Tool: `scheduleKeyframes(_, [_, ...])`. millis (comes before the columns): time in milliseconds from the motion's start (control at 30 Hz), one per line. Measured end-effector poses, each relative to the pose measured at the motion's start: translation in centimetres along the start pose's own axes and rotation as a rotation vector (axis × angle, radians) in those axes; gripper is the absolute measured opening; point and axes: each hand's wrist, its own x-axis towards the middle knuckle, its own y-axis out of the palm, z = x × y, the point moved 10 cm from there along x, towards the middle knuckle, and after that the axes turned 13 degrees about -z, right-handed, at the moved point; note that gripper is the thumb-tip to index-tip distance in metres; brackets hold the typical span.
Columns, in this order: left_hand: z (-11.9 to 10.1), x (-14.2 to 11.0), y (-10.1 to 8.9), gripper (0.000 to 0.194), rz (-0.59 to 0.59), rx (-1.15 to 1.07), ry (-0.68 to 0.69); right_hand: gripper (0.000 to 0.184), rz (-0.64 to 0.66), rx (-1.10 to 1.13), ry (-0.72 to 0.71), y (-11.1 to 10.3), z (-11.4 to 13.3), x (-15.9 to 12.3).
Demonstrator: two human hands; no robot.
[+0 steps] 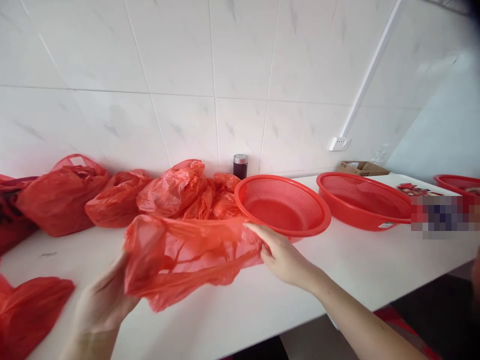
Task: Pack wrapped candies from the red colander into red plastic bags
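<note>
Along the white counter (232, 295), the left hand (101, 300) and right hand (281, 255) hold a red plastic bag (180, 260) up beside a red mesh basket (279, 192).

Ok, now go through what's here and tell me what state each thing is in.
bag, stretched between both hands
left hand, gripping bag
right hand, pinching bag's edge
near basket, empty
far basket, empty
wall bags, bulging
flask, capped, upright
</note>
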Motion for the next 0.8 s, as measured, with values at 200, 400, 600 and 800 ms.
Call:
scheduleKeyframes(200, [-2.6,-0.9,11.3,0.048,0.247,0.156,0.344,0.072,-0.296,0.121,0.060,-1.7,-2.1,11.1])
scheduleKeyframes(400, [-2.4,-1.1,7.9,0.053,0.027,0.587,0.519,0.074,-0.285,-0.257,0.011,0.0,-5.1,19.2])
scheduleKeyframes(600, [-7.2,-5.8,-1.3,0.039,-0.620,1.335,1.051,0.050,-0.348,-0.392,-0.314,4.0,0.4,14.6])
scheduleKeyframes(800, [-10.5,-4.6,-11.8,0.049,-1.043,1.582,0.718,0.040,0.162,-0.471,-0.279,15.2,-0.6,8.4])
